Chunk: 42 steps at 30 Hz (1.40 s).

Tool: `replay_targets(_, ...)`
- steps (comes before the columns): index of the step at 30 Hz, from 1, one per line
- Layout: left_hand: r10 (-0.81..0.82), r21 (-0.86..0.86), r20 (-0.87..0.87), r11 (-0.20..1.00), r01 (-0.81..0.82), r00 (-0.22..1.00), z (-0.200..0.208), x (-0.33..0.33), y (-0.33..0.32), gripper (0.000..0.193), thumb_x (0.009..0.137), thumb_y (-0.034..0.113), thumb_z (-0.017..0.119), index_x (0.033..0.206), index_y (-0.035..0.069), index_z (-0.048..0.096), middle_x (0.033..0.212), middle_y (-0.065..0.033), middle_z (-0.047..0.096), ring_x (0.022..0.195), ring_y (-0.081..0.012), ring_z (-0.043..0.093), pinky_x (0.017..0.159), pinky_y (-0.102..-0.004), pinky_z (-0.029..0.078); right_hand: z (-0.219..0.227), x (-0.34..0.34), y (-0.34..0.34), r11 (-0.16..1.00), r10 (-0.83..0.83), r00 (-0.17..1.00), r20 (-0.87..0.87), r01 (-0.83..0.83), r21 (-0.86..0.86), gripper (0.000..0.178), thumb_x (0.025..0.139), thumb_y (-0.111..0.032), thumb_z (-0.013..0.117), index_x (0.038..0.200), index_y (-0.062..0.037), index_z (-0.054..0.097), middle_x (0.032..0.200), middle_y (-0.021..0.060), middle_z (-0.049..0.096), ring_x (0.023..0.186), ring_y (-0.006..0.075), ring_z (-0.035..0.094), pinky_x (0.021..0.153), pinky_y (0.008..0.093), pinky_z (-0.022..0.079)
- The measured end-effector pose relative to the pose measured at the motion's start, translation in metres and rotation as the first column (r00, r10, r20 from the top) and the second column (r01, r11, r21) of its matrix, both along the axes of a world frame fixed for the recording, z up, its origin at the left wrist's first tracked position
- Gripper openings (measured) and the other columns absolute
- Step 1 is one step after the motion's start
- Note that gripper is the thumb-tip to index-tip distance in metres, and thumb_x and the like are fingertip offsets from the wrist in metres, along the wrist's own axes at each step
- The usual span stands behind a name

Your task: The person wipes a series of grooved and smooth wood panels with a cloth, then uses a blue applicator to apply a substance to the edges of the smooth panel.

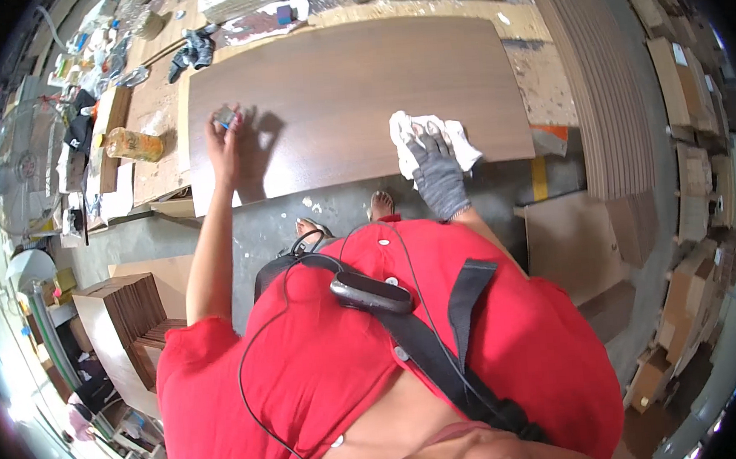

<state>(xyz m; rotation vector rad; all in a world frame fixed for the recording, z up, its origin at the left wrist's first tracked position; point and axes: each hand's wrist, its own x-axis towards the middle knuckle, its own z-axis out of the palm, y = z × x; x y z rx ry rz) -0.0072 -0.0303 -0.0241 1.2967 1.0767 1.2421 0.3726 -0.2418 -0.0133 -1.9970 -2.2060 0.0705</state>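
Note:
A brown wood-grain board (349, 86) lies flat across the workbench in front of me. My right hand (437, 169), in a grey glove, presses a crumpled white cloth (465, 148) onto the board near its right front corner. Bare and raised over the board's left side, my left hand (224, 141) has its fingers closed round a small see-through greyish thing (225, 115) with a bit of blue; its kind is too small to tell. The hand's shadow falls on the board beside it.
Left of the board lie a bottle of amber liquid (133, 144) and a dark crumpled glove (193, 52). A fan (27, 168) stands at the far left. Stacked brown panels (584, 78) rise on the right, with cartons (682, 88) beyond. More panels (122, 315) stand at lower left.

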Motion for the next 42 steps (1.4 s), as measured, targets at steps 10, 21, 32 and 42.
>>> replay_targets(10, 0.252, 0.220, 0.042, 0.941, -0.255, 0.967, 0.081, -0.047, -0.065, 0.040, 0.103, 0.018, 0.051, 0.137, 0.004, 0.036, 0.115, -0.0193, 0.066, 0.111, -0.0271, 0.063, 0.103, -0.0388, 0.044, -0.041, 0.186, 0.064, 0.874, -0.443, 0.889, 0.117, 0.399, 0.276, 0.032, 0.099, -0.017, 0.042, 0.127, -0.0067, 0.052, 0.123, 0.0088, 0.054, 0.116, 0.0200, 0.049, 0.103, 0.0327, 0.037)
replay_targets(21, 0.041, 0.000, 0.132, 0.999, -0.041, 0.990, 0.071, -0.054, -0.077, 0.038, 0.095, 0.001, 0.059, 0.132, 0.006, 0.050, 0.105, -0.0057, 0.064, 0.102, -0.0135, 0.062, 0.089, -0.0264, 0.048, -0.011, -0.169, 0.136, 0.869, 0.483, 0.797, -0.362, -0.486, 0.090, 0.071, 0.083, -0.041, 0.062, 0.144, -0.0099, 0.042, 0.145, 0.0183, 0.042, 0.140, 0.0348, 0.032, 0.117, 0.0460, 0.020)
replay_targets(32, -0.187, -0.068, 0.114, 0.978, 0.195, 0.976, 0.007, -0.041, -0.045, 0.052, 0.097, 0.009, 0.060, 0.144, 0.005, 0.038, 0.126, -0.0060, 0.058, 0.112, -0.0136, 0.056, 0.099, -0.0303, 0.044, -0.010, -0.220, 0.167, 0.884, -0.095, 0.087, -0.992, -0.450, -0.124, 0.046, 0.098, -0.016, 0.052, 0.141, 0.0005, 0.046, 0.135, 0.0091, 0.055, 0.127, 0.0189, 0.050, 0.107, 0.0308, 0.040)
replay_targets(42, -0.142, 0.090, -0.324, 0.980, 0.180, 0.935, 0.058, -0.045, -0.053, 0.066, 0.095, 0.024, 0.064, 0.152, 0.015, 0.034, 0.131, -0.0123, 0.050, 0.114, -0.0225, 0.051, 0.096, -0.0329, 0.043, 0.014, -0.218, 0.190, 0.669, -0.629, -0.267, -0.730, -0.664, -0.334, 0.037, 0.097, -0.021, 0.059, 0.127, -0.0005, 0.057, 0.120, 0.0082, 0.062, 0.110, 0.0176, 0.059, 0.100, 0.0304, 0.046)
